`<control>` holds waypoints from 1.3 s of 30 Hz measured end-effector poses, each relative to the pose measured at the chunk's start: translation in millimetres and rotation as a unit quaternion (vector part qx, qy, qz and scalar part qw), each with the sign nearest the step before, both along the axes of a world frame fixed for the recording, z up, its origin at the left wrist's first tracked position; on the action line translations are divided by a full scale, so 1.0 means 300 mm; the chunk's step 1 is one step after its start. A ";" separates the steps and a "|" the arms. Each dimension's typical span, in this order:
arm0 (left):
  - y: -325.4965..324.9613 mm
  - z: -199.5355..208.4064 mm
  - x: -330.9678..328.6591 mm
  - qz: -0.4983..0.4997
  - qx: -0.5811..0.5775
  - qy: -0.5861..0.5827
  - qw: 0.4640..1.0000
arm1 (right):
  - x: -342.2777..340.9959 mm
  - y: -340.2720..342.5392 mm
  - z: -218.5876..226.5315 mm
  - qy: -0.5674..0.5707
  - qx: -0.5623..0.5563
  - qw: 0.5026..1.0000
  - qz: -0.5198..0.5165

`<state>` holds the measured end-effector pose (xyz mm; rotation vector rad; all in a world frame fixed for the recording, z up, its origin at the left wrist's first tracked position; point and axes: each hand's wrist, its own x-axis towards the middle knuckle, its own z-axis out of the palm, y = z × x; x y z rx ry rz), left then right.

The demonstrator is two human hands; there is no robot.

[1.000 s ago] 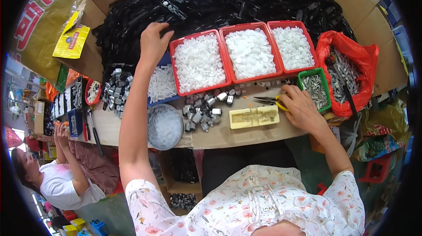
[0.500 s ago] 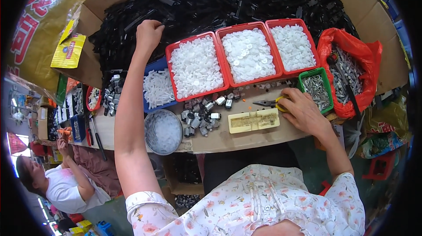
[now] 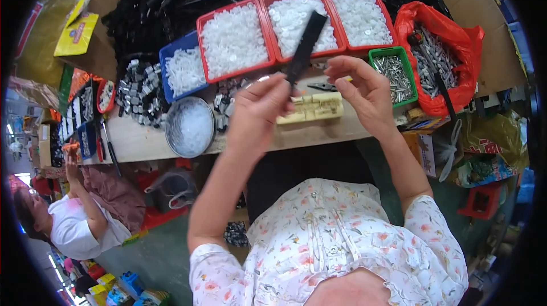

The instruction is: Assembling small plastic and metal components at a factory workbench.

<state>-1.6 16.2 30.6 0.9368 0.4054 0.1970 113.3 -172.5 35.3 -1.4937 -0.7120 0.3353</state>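
My left hand [image 3: 261, 109], slightly blurred, pinches one end of a long flat black plastic piece [image 3: 307, 44] above the bench. The piece tilts up over the middle red tray [image 3: 276, 50]. To its right, my right hand [image 3: 364, 92] is raised with fingers apart and curved, holding nothing. Beneath the hands lies a cream block [image 3: 322, 108] with a recess along its top, partly covered by my left fingers. A pair of pliers [image 3: 322, 86] lies just behind the block, its handles hidden by my right hand.
Red trays of white plastic parts, a blue tray [image 3: 162, 58], a green box [image 3: 415, 72] of metal pins and a red bag [image 3: 477, 38] surround the work spot. Black pieces [image 3: 171, 4] fill the back. A round metal bowl [image 3: 191, 129] stands left. Another person [image 3: 85, 215] sits at far left.
My left hand has come back from the black heap with a black piece in it. My right hand has let go of the pliers and lifted. The view has shifted.
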 end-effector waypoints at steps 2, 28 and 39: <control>-0.109 -0.093 -0.031 -0.022 -0.083 -0.018 0.996 | -0.039 0.032 -0.016 0.050 0.065 0.996 0.022; -0.005 -0.177 -0.239 0.217 0.571 0.032 0.791 | -0.042 0.002 -0.152 -0.595 -0.294 0.740 0.115; 0.038 -0.175 -0.194 0.211 0.740 0.017 0.639 | 0.007 0.023 -0.151 -0.461 -0.245 0.837 0.165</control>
